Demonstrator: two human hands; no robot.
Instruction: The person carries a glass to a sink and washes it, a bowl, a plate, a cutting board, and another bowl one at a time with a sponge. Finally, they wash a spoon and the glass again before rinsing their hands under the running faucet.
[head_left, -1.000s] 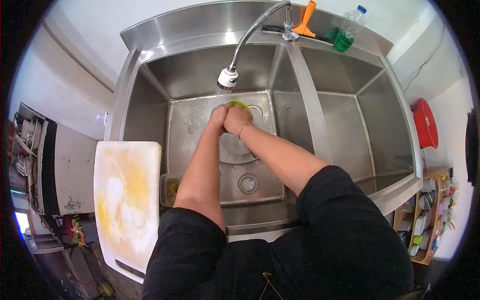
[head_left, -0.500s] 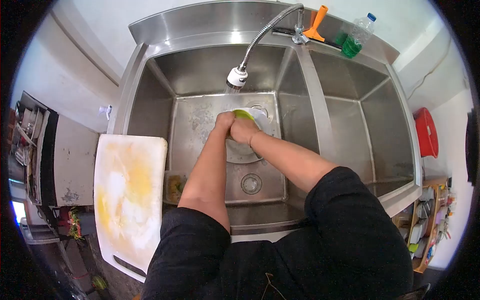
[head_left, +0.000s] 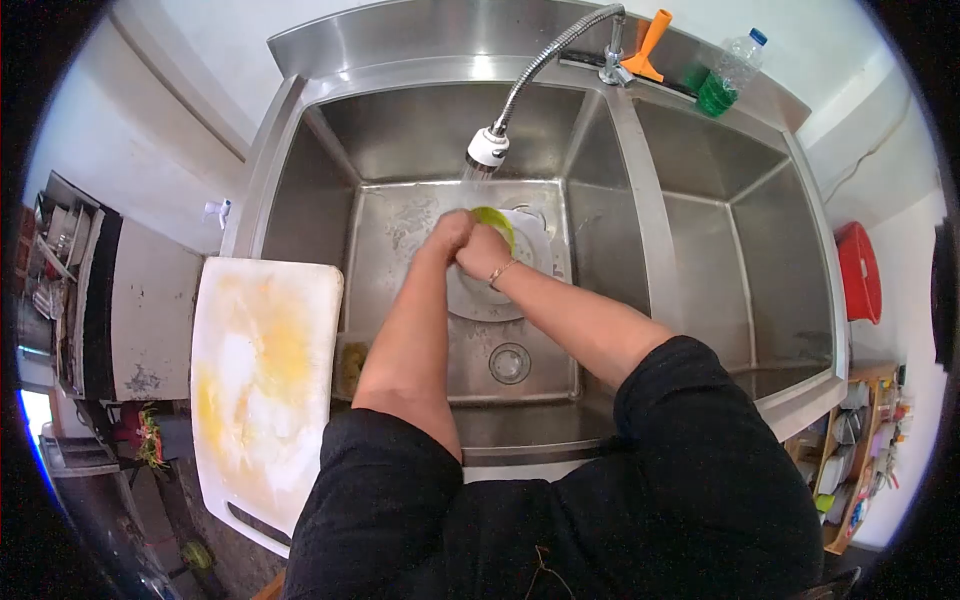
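Observation:
Both my hands meet in the left basin of a steel double sink (head_left: pixel 640 190), just under the white spray head of a flexible tap (head_left: pixel 488 148). My left hand (head_left: pixel 447 236) and my right hand (head_left: pixel 484 250) are closed together around a small yellow-green object (head_left: pixel 497 222), most of it hidden by my fingers. A thin bracelet sits on my right wrist. Under my hands lies a round pale plate or lid (head_left: pixel 520 270) on the basin floor, with the drain (head_left: pixel 510 362) nearer to me.
A stained white cutting board (head_left: pixel 262 380) lies on the counter left of the sink. An orange-handled squeegee (head_left: pixel 650 45) and a bottle of green liquid (head_left: pixel 728 75) stand on the back ledge. The right basin holds nothing. A red item (head_left: pixel 860 270) sits at the far right.
My hands stay clasped on the green object under the tap and have turned slightly. The view has shifted a little, moving the sink rightward in the frame.

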